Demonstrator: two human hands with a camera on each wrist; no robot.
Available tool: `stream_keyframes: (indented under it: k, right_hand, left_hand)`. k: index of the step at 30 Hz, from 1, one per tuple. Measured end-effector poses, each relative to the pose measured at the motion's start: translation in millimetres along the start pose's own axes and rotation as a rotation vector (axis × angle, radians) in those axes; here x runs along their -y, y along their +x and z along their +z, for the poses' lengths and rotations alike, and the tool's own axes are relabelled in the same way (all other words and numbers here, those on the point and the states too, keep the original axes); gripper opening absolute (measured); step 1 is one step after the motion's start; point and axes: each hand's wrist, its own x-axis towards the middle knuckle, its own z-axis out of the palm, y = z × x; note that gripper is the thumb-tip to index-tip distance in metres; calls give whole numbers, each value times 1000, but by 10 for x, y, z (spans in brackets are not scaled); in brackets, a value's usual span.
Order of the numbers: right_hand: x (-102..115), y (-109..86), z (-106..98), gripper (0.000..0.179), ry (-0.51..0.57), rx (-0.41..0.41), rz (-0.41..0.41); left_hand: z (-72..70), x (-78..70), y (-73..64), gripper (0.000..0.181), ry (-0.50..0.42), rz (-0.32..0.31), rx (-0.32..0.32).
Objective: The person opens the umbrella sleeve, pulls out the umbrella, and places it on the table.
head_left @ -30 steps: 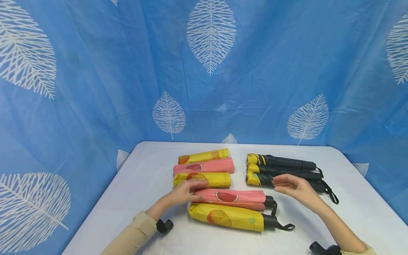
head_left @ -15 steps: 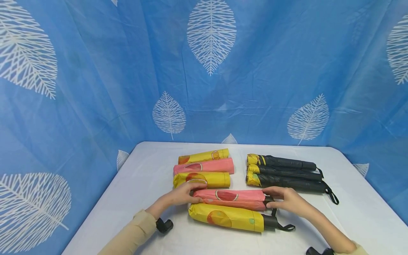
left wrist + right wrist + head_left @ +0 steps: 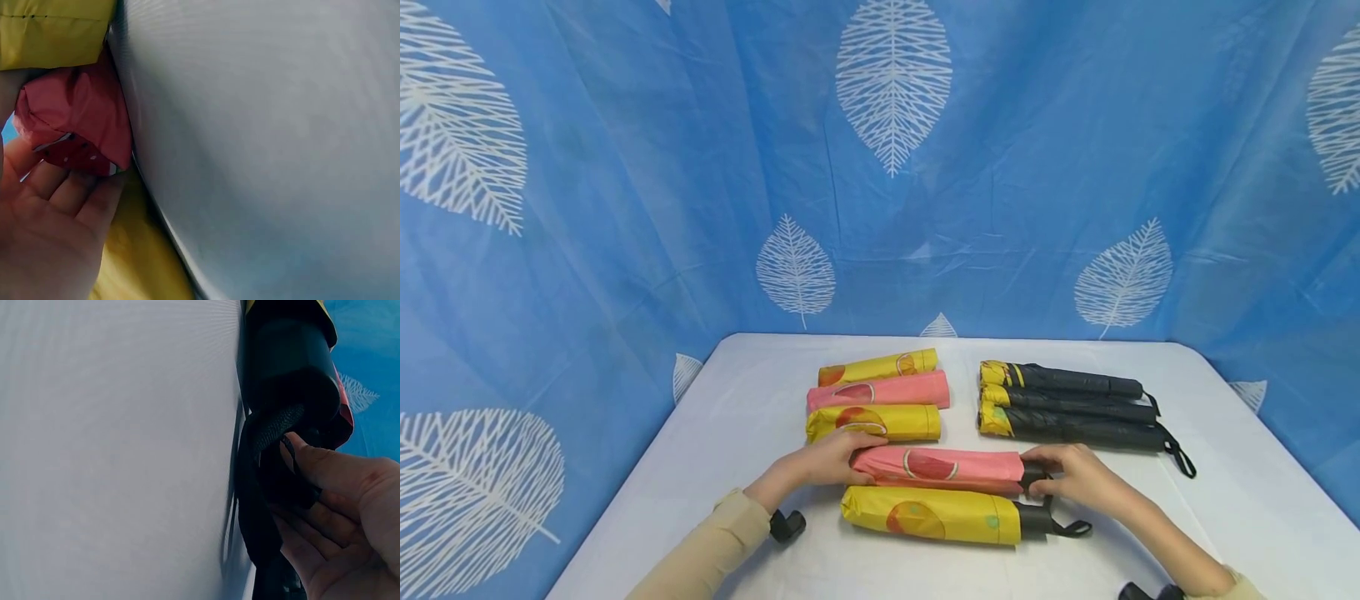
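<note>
The left hand (image 3: 827, 461) has its fingers and thumb round the left end of a pink cover (image 3: 940, 468), which lies on the tabletop (image 3: 887, 575) before the person. The right hand (image 3: 1078, 477) has its fingers and thumb curled on the black handle (image 3: 1030, 473) jutting from that cover's right end; cloth hides the rest of the contents. Just nearer the person lies a yellow cover (image 3: 940, 515), another grip (image 3: 1034, 522) and its strap (image 3: 1073, 529) protruding at the right. Beyond the pink cover lie three smaller-looking covers (image 3: 910, 389), yellow, pink and yellow; what they contain cannot be told. To their right, three black umbrellas (image 3: 1082, 431) with yellow ends lie close together. A blue curtain (image 3: 887, 250) with white leaves hangs behind.
</note>
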Motion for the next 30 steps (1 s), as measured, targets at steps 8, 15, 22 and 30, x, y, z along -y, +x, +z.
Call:
stream_keyframes:
  k: [8, 15, 22, 30]
  right_hand:
    - [75, 25, -12, 44, 1, -2, 0]
    - [160, 40, -150, 46, 50, -56, 15]
    - [251, 17, -295, 46, 192, -149, 68]
    - [378, 6, -369, 48, 362, -273, 127]
  left_hand:
    - [-35, 0, -67, 52, -77, 20, -61]
    - [-161, -40, -125, 55, -175, 45, -160]
    - [-270, -89, -155, 57, -288, 53, -298]
    - [-299, -104, -145, 56, -566, 88, -381]
